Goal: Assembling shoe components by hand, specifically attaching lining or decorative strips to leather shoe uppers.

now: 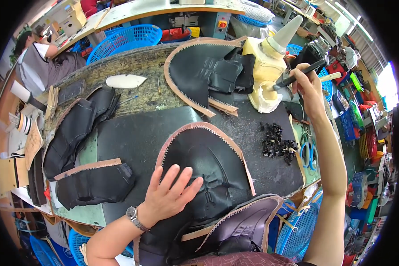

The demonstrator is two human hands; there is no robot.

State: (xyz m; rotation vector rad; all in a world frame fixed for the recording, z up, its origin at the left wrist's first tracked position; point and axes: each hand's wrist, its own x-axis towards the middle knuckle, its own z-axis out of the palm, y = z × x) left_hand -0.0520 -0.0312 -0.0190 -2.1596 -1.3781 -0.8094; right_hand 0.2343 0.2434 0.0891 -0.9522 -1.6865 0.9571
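My left hand (173, 190) lies with fingers spread on a black leather shoe upper (208, 153). A tan band with zigzag stitching runs round the upper's curved edge. In my right hand (307, 84) is a brush with a dark handle (314, 68), tilted down to the left. The brush's tip is at the mouth of a glue pot (264, 55), crusted pale yellow and topped by a grey cone. How far the bristles reach inside is hidden. Another black upper (186, 62) lies beside the pot, and a purplish one (241, 226) rests near my body.
More black uppers (71, 137) lie at the left of the bench. Black scraps (279, 142) are heaped at the right, near blue-handled scissors (307, 155). A white pointed piece (126, 81) sits farther back. Blue baskets (124, 42) stand beyond the bench. Another person (40, 66) sits at far left.
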